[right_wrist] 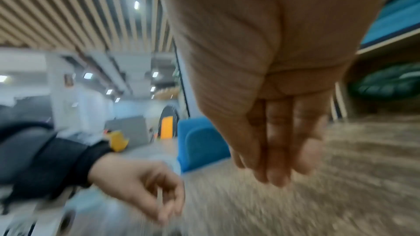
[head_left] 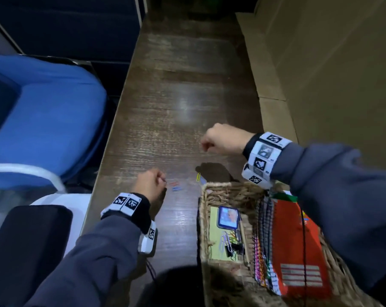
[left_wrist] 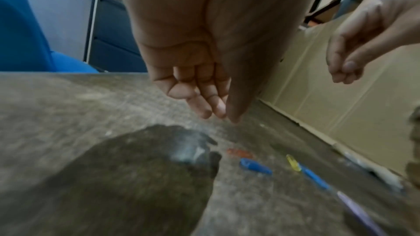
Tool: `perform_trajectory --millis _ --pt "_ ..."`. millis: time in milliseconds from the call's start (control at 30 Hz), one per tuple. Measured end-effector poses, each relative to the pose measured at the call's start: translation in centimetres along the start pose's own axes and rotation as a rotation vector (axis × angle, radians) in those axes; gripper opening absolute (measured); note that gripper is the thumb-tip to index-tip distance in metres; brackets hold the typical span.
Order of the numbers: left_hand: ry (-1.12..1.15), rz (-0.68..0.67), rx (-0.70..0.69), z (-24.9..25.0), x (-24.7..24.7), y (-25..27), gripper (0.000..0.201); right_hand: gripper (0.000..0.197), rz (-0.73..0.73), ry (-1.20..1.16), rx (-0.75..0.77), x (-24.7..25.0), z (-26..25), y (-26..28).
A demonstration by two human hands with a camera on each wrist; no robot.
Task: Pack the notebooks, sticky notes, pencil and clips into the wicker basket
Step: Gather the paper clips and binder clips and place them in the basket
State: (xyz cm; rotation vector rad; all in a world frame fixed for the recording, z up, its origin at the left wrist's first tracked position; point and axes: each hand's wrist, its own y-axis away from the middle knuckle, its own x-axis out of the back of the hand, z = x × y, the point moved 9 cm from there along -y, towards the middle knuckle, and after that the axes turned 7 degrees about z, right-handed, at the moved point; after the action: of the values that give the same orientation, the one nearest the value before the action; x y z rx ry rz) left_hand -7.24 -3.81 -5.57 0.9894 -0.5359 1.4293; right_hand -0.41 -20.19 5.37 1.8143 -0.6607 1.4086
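The wicker basket [head_left: 202,220] at the near right holds spiral notebooks [head_left: 298,240], a green sticky pad [head_left: 214,220], a pencil [head_left: 246,251] and a heap of clips [head_left: 228,242]. On the table lie a red clip [head_left: 173,183], a blue clip [head_left: 176,189] and a yellow clip [head_left: 198,177]. My left hand [head_left: 163,180] hovers just left of the red and blue clips, its fingertips [left_wrist: 223,112] pinched on a thin sliver of a clip. My right hand [head_left: 204,145] is raised beyond the basket, thumb pressed to curled fingers, with a pale clip end peeking out.
A blue-cased device [head_left: 228,217] lies in the basket. Cardboard sheets [head_left: 320,85] stand along the table's right side. A blue chair [head_left: 50,120] sits off the left edge [head_left: 112,138]. Another blue clip [left_wrist: 314,177] and a purple clip [left_wrist: 359,211] lie near the basket corner.
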Motion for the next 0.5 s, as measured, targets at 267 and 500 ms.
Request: perform_trajectory --millis 267,500 --pt "0.027 0.002 0.011 -1.6 -2.2 -1.1 0.01 0.017 -0.375 0.322 0.362 -9.4 -3.4 -4.9" --pt "0.05 -0.002 -0.058 -0.2 -2.8 -2.1 0.017 0.015 -0.477 0.364 0.423 -13.0 -4.1 -5.8"
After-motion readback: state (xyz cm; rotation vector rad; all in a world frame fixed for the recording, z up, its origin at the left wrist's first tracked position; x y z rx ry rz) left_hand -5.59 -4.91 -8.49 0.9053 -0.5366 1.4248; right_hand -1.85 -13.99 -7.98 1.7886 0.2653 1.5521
